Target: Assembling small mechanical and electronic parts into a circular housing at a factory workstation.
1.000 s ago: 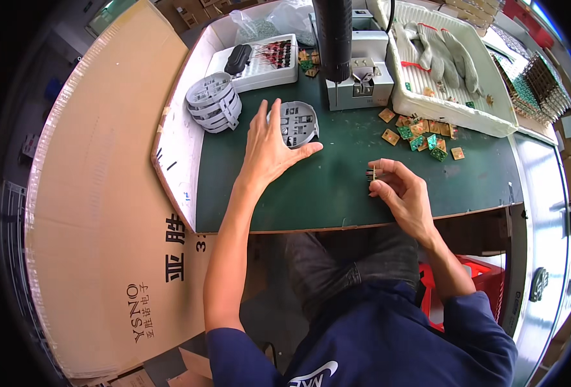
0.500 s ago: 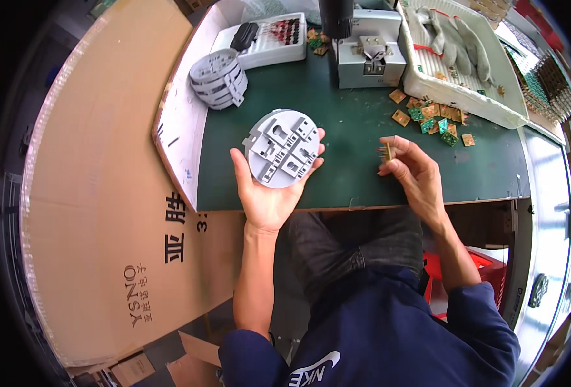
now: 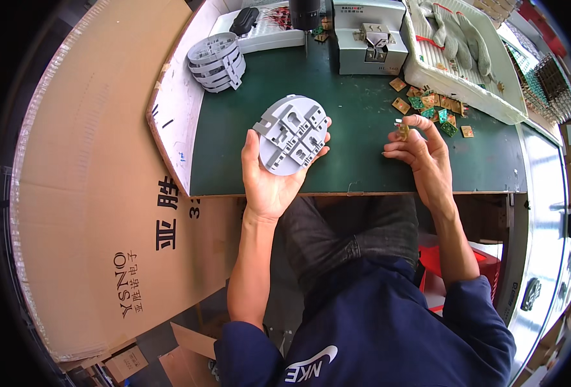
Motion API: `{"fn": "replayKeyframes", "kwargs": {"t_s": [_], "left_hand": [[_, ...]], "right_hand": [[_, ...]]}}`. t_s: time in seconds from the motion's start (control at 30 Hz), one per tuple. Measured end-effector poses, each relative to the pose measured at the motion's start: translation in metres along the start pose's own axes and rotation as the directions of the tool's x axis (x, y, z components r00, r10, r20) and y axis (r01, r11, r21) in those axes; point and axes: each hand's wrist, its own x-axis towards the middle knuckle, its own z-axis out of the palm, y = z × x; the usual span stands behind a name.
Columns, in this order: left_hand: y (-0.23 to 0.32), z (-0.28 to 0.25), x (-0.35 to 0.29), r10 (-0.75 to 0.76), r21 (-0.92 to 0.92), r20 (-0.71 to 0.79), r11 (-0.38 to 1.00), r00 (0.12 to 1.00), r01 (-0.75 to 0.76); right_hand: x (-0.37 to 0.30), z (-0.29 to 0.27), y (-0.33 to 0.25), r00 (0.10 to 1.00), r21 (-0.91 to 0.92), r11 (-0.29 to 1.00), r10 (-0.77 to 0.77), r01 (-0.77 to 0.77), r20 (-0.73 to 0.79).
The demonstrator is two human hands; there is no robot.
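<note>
Left hand [image 3: 269, 193]: the slotted grey disc [image 3: 292, 138] was gripped from beneath, tilted, between thumb and fingers.
Right hand [image 3: 431, 158]: a small tan circuit board [image 3: 403, 133] was pinched at the fingertips, well apart from the disc, to its right.
Loose circuit boards [image 3: 449, 129]: were heaped just beyond the right hand.
Grey slotted stack [image 3: 216, 63]: was set beyond the disc, leftward.

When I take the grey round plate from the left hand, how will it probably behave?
The grey round plate is probably stiff: it shows no sag in the left hand. It may be light for its size, as openings and recesses break its face. Stood on edge, it could roll, because its outline is mostly round.
</note>
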Motion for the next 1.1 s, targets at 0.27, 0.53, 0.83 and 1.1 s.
{"fn": "replayKeyframes", "kwargs": {"t_s": [0.27, 0.53, 0.83, 1.1], "left_hand": [[-0.034, 0.023, 0.034, 0.21, 0.982, 0.161, 0.06, 0.964, -0.177], [-0.07, 0.035, 0.063, 0.225, 0.893, 0.381, -0.339, 0.897, -0.295], [-0.069, 0.06, 0.062, 0.339, 0.906, 0.409, -0.039, 0.847, -0.421], [-0.072, 0.056, 0.057, 0.387, 0.872, 0.48, -0.112, 0.787, -0.477]], "right_hand": [[0.009, -0.008, -0.013, 1.0, -0.052, 0.999, -0.011, 0.012, 0.025], [0.022, -0.043, -0.014, 0.99, -0.008, 1.0, -0.015, 0.016, 0.138], [0.019, -0.034, -0.022, 0.986, -0.208, 0.973, -0.069, 0.1, 0.153], [0.013, -0.026, -0.019, 0.974, -0.288, 0.943, -0.116, 0.169, 0.193]]}}
